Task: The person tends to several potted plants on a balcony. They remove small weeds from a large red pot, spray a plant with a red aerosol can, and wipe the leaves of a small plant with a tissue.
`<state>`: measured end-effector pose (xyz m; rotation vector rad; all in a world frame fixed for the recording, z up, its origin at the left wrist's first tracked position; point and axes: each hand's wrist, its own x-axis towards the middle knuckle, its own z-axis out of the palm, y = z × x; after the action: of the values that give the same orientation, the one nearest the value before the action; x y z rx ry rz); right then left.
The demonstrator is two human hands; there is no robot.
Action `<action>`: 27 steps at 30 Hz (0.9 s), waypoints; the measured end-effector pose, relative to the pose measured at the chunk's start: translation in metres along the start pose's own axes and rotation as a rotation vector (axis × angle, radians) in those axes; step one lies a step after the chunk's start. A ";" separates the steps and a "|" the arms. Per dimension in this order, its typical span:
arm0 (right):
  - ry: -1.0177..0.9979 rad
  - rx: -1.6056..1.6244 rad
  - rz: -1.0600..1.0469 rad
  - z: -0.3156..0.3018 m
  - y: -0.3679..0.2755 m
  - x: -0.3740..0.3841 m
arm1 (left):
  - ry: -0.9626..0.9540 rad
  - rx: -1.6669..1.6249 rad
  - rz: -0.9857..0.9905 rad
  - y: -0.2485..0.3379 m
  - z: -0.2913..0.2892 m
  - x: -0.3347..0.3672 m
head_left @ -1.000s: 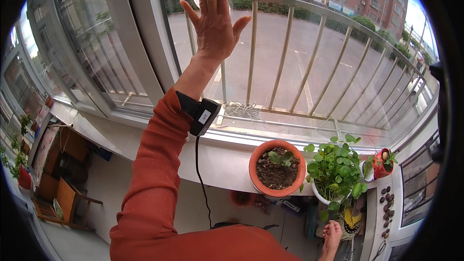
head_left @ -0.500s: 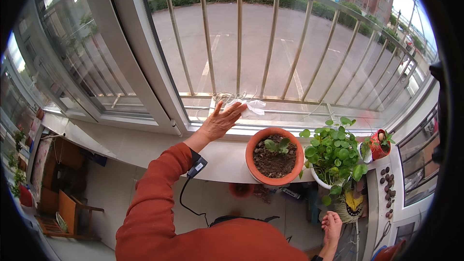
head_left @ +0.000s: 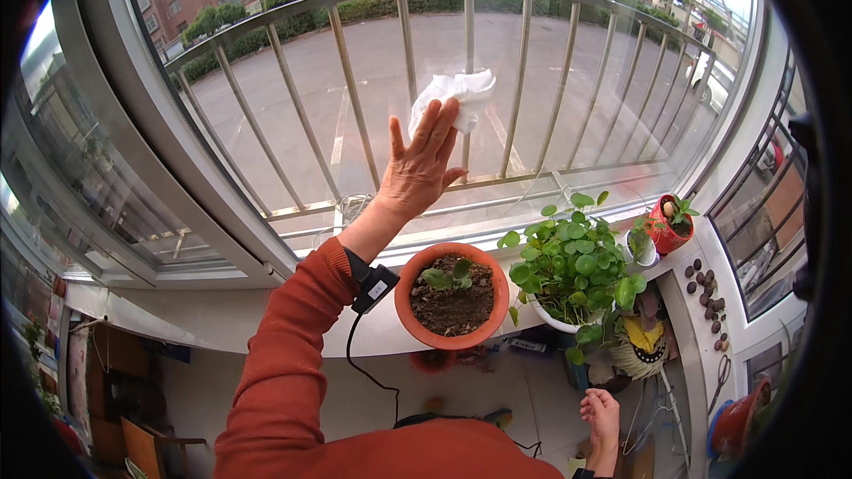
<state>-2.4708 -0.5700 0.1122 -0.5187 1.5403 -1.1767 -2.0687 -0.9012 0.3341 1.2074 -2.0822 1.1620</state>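
My left hand (head_left: 415, 164), fingers stretched out, presses a crumpled white cloth (head_left: 461, 98) against the window glass (head_left: 568, 80). The cloth shows mostly beyond the fingertips; whether it is fabric or paper I cannot make out. Below this forearm, on the sill, stands a terracotta pot (head_left: 453, 334) with soil and a small green seedling (head_left: 448, 277). My right hand (head_left: 602, 415) hangs low at the right, fingers loosely curled, and nothing shows in it. It is nearest to the yellow-and-white fringed item (head_left: 641, 350) below the leafy plant (head_left: 577, 257).
A red pot (head_left: 667, 226) with a small plant stands in the sill's right corner. Several dark round pieces (head_left: 710, 297) and scissors (head_left: 721, 377) lie on the right ledge (head_left: 692, 257). Metal railings (head_left: 524, 80) run outside the glass. A black cable (head_left: 351, 355) trails from my left wrist.
My left hand has moved up the glass with the cloth, from the window's lower edge to its middle. The view has swung to the right. My right hand stays low with curled fingers.
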 end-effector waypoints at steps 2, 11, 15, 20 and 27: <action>-0.017 0.019 -0.015 -0.015 0.000 0.012 | -0.114 0.026 0.124 0.029 0.009 -0.015; 0.028 0.041 0.041 -0.116 -0.008 0.052 | 0.219 0.011 -0.432 0.015 -0.016 0.068; 0.026 0.014 -0.005 -0.160 -0.022 0.045 | 0.302 -0.102 -0.480 0.090 -0.001 0.130; 0.049 -0.017 -0.012 -0.195 -0.026 0.049 | 0.062 -0.199 -0.097 0.187 0.018 0.175; 0.007 0.021 0.021 -0.221 -0.020 0.069 | 0.211 0.190 -0.324 0.087 -0.008 0.144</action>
<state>-2.6997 -0.5450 0.0817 -0.4840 1.5347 -1.1782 -2.2166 -0.9397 0.4052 1.3803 -1.5812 1.2890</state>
